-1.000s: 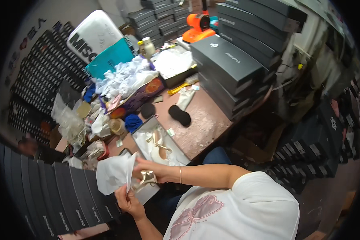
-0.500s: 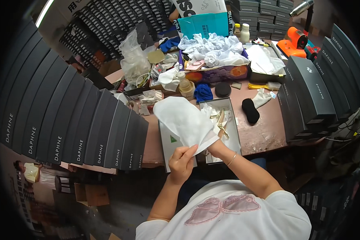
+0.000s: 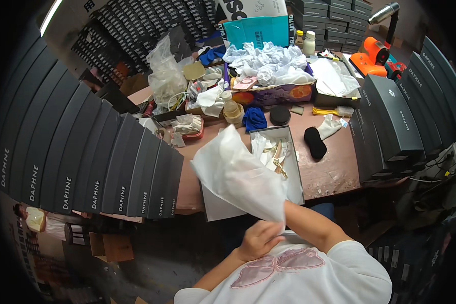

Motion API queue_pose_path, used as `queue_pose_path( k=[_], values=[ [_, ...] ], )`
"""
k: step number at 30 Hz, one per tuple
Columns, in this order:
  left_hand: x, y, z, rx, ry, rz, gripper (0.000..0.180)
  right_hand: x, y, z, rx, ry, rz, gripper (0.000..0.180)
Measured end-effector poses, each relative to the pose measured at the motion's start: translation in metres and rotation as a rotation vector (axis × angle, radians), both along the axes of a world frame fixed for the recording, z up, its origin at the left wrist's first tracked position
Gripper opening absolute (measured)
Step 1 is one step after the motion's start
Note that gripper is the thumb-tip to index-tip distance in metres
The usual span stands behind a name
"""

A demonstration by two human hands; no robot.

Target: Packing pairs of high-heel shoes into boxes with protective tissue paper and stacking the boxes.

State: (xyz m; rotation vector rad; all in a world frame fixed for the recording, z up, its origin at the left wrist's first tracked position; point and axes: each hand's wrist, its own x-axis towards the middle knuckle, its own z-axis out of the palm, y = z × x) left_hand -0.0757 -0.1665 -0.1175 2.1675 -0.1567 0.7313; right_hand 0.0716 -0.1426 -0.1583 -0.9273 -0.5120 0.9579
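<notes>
A thin white cloth bag [image 3: 233,164] covers my right hand up to the wrist. Only a faint shape of that hand shows through the fabric, so its fingers are hidden. My left hand [image 3: 260,240] is closed at the bag's lower edge, close to my chest. Just beyond the bag lies an open grey shoebox [image 3: 300,190], partly covered by it. White paper and a shoe with gold-coloured straps [image 3: 278,164] show inside. The pale box lid [image 3: 215,202] sits to the left, partly under the bag.
Tall rows of dark shoeboxes stand at left [image 3: 93,152] and right [image 3: 395,116]. At the back is a carton [image 3: 273,95] of crumpled white paper. Nearby are a bottle [image 3: 232,111], a blue cloth [image 3: 255,119], a black pad [image 3: 315,143] and a yellow-handled brush [image 3: 332,111].
My right hand has gone deeper into the bag, which now hangs looser and creased. My left hand has moved down and right with the bag's edge, toward my chest.
</notes>
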Motion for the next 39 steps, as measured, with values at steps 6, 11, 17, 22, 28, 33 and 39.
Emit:
queue_pose_path(
  k=[6, 11, 17, 22, 28, 33, 39],
  values=[
    [-0.01, 0.057, -0.033, -1.559, 0.081, 0.527, 0.075, -0.027, 0.002, -0.007, -0.124, -0.622, 0.074, 0.051],
    [-0.014, 0.13, -0.061, -1.344, 0.293, 0.676, 0.065, -0.007, -0.057, 0.025, -0.137, -1.282, 0.482, 0.042],
    [-0.009, 0.12, -0.038, -0.193, 0.232, 0.872, 0.066, 0.106, -0.059, -0.022, -0.486, -1.927, -0.263, 0.022],
    [0.023, 0.103, -0.02, -0.083, 0.179, 0.564, 0.064, 0.146, -0.044, -0.009, -0.406, -1.906, -0.163, 0.019],
    [0.068, 0.062, -0.03, -0.819, 0.116, 0.081, 0.08, 0.116, -0.052, 0.108, -0.582, -1.506, 0.282, 0.025],
    [0.087, 0.048, -0.033, -1.843, 0.096, -0.023, 0.071, 0.112, -0.082, 0.079, -0.331, -0.559, 0.154, 0.05],
    [0.083, 0.024, -0.018, -1.633, 0.177, 0.241, 0.07, 0.041, -0.117, 0.05, -0.34, -1.011, 0.241, 0.097]
  ],
)
